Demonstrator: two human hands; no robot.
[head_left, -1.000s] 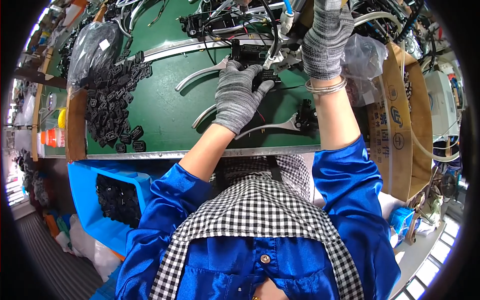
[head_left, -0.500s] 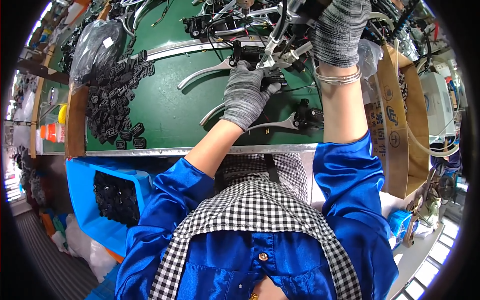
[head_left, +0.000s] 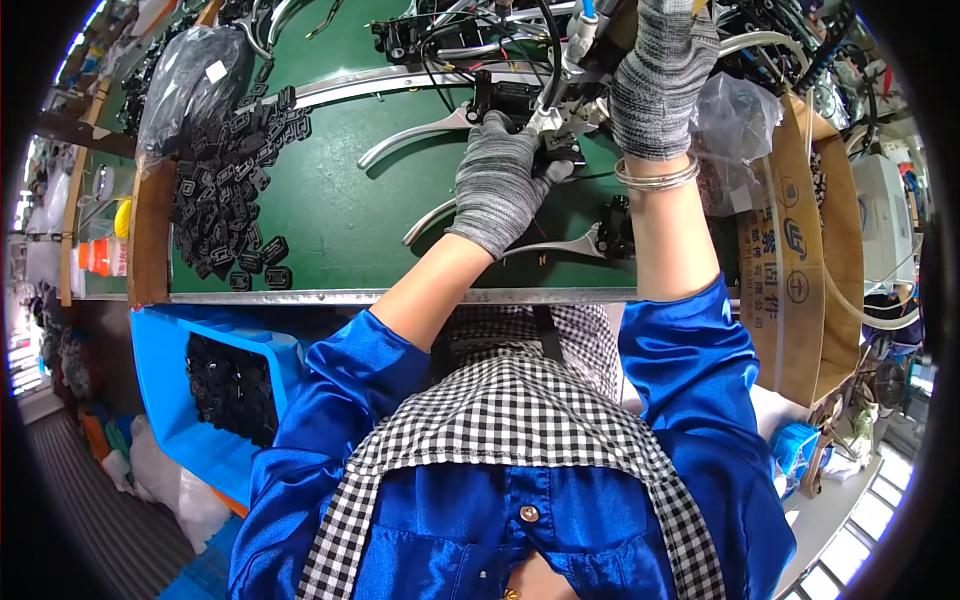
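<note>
Lever in hand mid-bench, appears incomplete; two others lie near, their completion unverifiable.
Left hand closed over it; right hand curled near metal tool, hold cannot be told. Levers smooth, curved, silvery; gloves grey knit; black plastic clips heaped toward left edge.

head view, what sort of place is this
Probably a small-parts assembly workshop: a green workbench carries a heap of small black parts and some silver levers, while a blue bin below it holds more dark pieces.
</note>
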